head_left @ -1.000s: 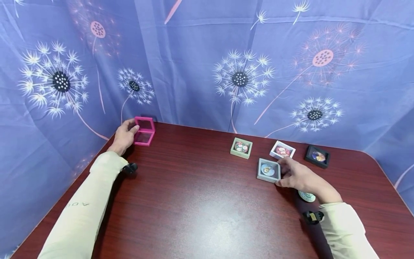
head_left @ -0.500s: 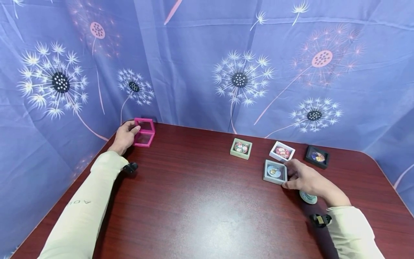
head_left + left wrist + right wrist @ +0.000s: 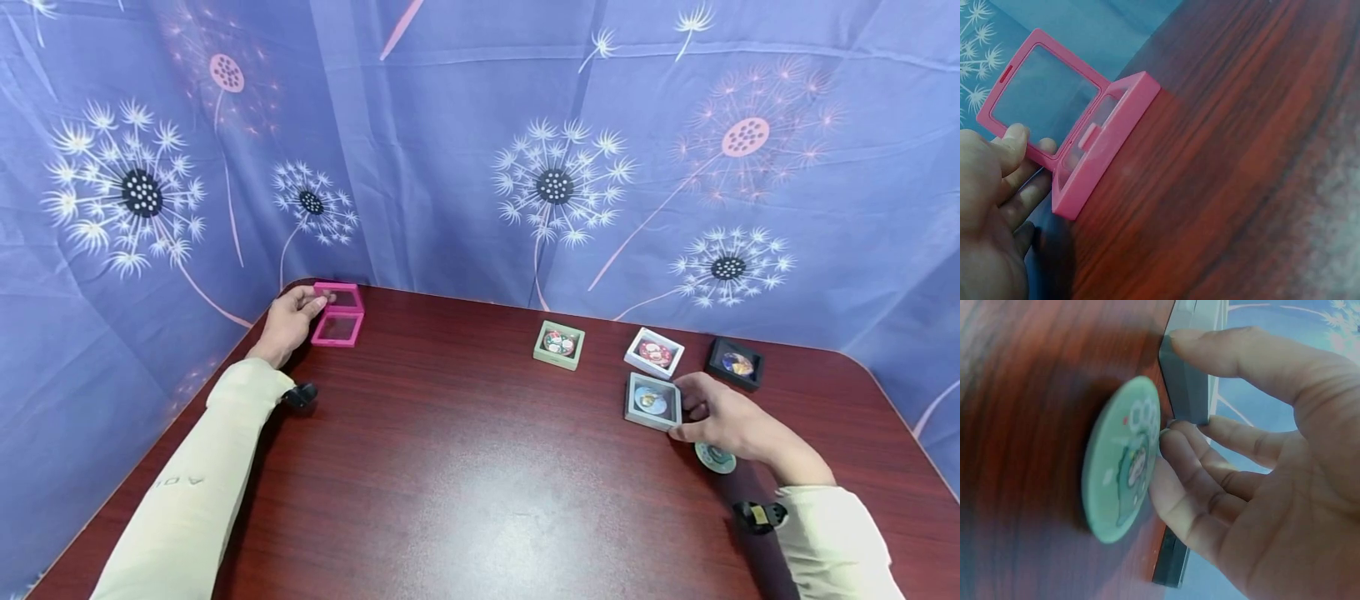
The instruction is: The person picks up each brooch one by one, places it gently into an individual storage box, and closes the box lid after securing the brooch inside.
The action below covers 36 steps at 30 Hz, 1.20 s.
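At the table's far left corner, a pink display case (image 3: pixel 1110 147) stands with its clear-windowed lid raised. My left hand (image 3: pixel 287 325) pinches the lid's edge between thumb and fingers. On the right, my right hand (image 3: pixel 742 425) grips the right side of a grey display case (image 3: pixel 651 424); its thumb lies on the case's near corner in the right wrist view. A round badge with a pale blue face (image 3: pixel 651 400) shows inside this case. Just below the right hand lies a round green badge (image 3: pixel 1119 469) with a cartoon figure, close to the curled fingers.
Behind the grey case sits a white case (image 3: pixel 656 372) with a red badge. To its right is a black case (image 3: pixel 753 379), to its left a pale green case (image 3: pixel 555 360), each holding a badge. A blue dandelion-print cloth (image 3: pixel 435 167) hangs along the table's back and sides.
My right hand has slid the grey case to the right, closer to the green badge. The pink case has shifted slightly right and nearer, with its lid still in my left hand.
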### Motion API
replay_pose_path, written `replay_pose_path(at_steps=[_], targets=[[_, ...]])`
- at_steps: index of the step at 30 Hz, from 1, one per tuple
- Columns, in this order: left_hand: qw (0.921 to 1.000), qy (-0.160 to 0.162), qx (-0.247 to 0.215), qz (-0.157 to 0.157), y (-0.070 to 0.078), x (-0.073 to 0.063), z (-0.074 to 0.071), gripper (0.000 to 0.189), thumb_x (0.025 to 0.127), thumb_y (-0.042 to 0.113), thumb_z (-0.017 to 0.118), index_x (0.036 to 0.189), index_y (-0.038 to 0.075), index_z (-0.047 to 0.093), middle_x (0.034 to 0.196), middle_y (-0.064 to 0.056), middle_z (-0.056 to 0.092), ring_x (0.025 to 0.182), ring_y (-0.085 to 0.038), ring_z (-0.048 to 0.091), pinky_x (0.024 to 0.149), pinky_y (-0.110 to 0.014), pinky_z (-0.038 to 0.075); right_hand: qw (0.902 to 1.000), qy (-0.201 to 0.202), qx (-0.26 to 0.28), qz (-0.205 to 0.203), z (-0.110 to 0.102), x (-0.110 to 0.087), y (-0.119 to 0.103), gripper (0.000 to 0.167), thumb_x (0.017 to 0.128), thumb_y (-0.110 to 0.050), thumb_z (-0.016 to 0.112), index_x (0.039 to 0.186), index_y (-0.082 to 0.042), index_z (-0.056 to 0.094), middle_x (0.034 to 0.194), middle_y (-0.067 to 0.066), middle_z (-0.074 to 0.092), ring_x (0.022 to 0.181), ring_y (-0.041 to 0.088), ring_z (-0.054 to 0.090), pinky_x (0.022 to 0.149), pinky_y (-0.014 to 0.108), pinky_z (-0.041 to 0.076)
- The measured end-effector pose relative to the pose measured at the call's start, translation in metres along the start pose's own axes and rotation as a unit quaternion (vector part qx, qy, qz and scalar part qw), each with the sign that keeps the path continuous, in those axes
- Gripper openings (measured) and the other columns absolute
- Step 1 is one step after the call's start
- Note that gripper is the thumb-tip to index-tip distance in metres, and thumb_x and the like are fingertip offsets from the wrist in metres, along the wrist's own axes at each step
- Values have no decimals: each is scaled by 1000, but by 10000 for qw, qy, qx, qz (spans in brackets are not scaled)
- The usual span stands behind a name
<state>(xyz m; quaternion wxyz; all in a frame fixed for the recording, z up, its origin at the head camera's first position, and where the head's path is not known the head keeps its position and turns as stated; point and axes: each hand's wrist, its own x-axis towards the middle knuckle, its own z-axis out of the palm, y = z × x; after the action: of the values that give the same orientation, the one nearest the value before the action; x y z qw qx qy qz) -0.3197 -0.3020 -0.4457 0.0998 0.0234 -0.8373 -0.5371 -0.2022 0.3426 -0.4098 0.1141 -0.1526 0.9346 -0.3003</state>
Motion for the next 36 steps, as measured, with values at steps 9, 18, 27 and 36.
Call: replay_pose_path(at_steps=[9,18,27,36], targets=[[9999,-11,68,133,-1,-7,4,35,112,15,57,134,-11,60,133,-29,66,118,-20,66,93,-12,43,9997,110,-74,196,-7,-8,9,70,89,-12,86,138,17,44,109,18,65,100,32,64,73,36,55],[9996,0,-152,228,-4,-12,9,35,111,15,59,133,-11,62,130,-29,68,107,-3,67,91,-10,45,9986,217,-164,462,-12,-15,21,76,90,-17,85,142,17,41,114,24,63,102,36,64,75,39,54],[9992,-36,-316,243,-2,-22,16,35,110,16,60,132,-11,61,129,-29,68,108,0,66,93,-9,45,9973,275,-126,667,-18,-22,30,77,92,-17,83,144,19,39,116,27,63,104,39,65,77,37,54],[9998,10,-173,72,1,-29,26,35,111,20,60,134,-5,64,130,-24,70,111,-5,64,92,-12,44,9963,282,-119,804,-23,-28,38,76,92,-16,83,143,19,38,116,30,62,104,40,65,75,34,54]])
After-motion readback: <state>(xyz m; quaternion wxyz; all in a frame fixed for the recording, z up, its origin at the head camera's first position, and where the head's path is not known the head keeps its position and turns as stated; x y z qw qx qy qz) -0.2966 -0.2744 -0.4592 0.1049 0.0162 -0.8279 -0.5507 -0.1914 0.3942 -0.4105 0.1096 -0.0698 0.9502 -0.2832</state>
